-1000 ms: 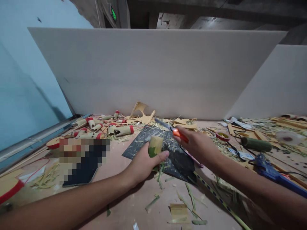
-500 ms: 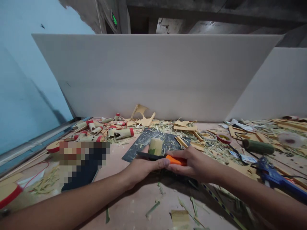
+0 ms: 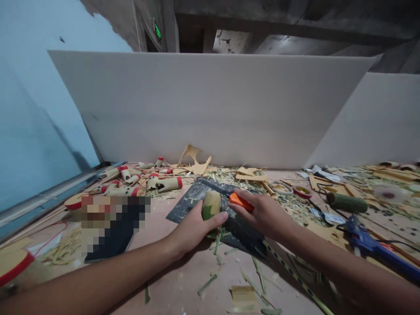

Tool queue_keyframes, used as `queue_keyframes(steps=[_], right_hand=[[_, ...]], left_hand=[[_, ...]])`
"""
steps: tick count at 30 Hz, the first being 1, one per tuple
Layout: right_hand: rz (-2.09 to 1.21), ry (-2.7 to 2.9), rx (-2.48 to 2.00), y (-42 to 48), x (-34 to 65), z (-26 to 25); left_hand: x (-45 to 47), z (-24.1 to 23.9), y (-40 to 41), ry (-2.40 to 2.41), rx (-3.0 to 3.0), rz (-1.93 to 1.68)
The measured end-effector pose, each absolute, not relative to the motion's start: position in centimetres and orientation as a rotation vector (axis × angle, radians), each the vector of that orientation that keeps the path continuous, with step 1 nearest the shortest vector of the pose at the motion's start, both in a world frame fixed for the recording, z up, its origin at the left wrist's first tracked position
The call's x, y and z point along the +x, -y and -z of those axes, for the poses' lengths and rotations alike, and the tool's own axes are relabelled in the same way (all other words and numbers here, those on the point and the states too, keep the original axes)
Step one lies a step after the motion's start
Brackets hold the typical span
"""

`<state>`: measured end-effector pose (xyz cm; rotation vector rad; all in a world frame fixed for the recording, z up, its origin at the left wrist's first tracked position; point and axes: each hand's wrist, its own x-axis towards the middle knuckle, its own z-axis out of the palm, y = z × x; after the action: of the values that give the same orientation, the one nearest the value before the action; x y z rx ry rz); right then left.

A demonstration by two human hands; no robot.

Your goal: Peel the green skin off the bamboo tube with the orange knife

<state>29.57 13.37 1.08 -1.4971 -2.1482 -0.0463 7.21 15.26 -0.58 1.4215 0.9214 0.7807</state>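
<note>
A person's left hand [image 3: 193,223] grips a short, partly peeled bamboo tube [image 3: 212,202] above a dark mat [image 3: 183,203] on a littered table [image 3: 179,291]. Near it but apart, the right hand [image 3: 264,213] is wrapped around an orange-handled knife [image 3: 241,202], blade angled forward and left. Green shavings [image 3: 207,284] lie scattered nearby; a blue glue gun [image 3: 369,243] sits far right.

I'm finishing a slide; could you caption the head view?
Left hand gripping a green-patched bamboo piece, right hand holding an orange-handled knife.
</note>
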Motion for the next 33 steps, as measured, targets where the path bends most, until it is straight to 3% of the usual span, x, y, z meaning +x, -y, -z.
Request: queue_keyframes(steps=[12, 19, 22, 28, 33], right_hand=[[-0.204, 2.264, -1.359, -13.2, 30.4, -1.3], [-0.576, 2.417, -1.264, -11.5, 29.0, -2.1], [-0.395, 2.404, -1.346, -11.7, 28.7, -1.2], [0.279, 2.075, -1.613, -13.9, 29.8, -0.9], [0.124, 2.111, -1.484, -13.5, 30.3, -1.6]], left_hand=[[7.1, 0.7, -15.5, -0.827, 1.290, -0.818], [7.1, 0.3, -14.6, -0.732, 1.216, -0.790], [7.2, 0.5, -14.5, -0.713, 1.218, -0.800], [7.6, 0.9, -15.3, -0.917, 1.369, -0.858], [7.4, 0.8, -15.8, -0.877, 1.338, -0.773]])
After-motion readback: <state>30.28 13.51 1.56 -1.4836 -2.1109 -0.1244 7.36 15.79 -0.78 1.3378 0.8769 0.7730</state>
